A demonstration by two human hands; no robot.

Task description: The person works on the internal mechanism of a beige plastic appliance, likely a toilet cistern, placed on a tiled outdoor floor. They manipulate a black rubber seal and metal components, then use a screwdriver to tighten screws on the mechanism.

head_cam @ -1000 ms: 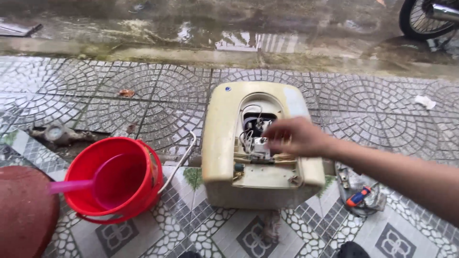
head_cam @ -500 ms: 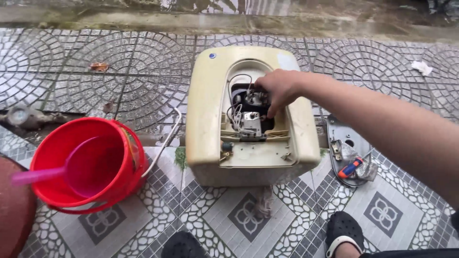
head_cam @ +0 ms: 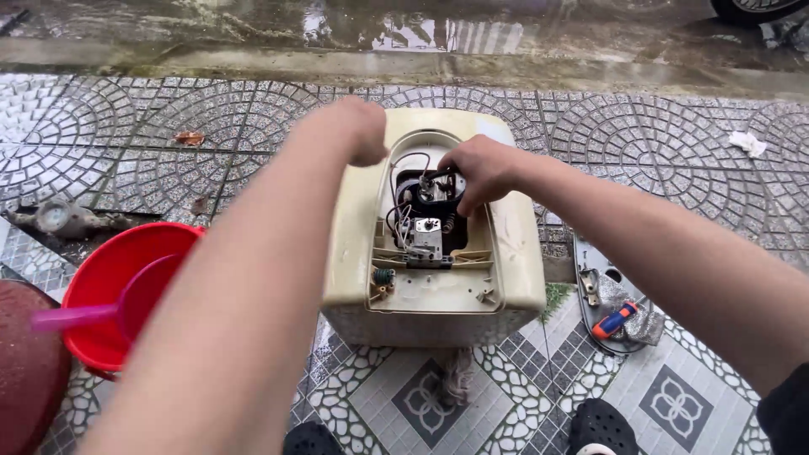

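Observation:
A cream plastic appliance casing (head_cam: 514, 270) lies on the tiled ground with its cover off, showing wires and a black and metal part (head_cam: 431, 206) in the opening. My right hand (head_cam: 480, 168) reaches into the opening, fingers closed around the top of that inner part. My left hand (head_cam: 358, 126) rests as a fist on the casing's upper left edge, and its forearm crosses the left half of the view.
A red bucket (head_cam: 109, 286) with a pink scoop (head_cam: 80, 316) stands at the left, beside a dark red round object (head_cam: 25, 371). A grey cover plate (head_cam: 602, 303) with a blue and orange tool (head_cam: 615, 320) lies at the right. Wet concrete runs along the back.
My left arm has come into view and its fist now sits on the casing's upper left edge. My right hand has stayed inside the opening. The view has moved closer.

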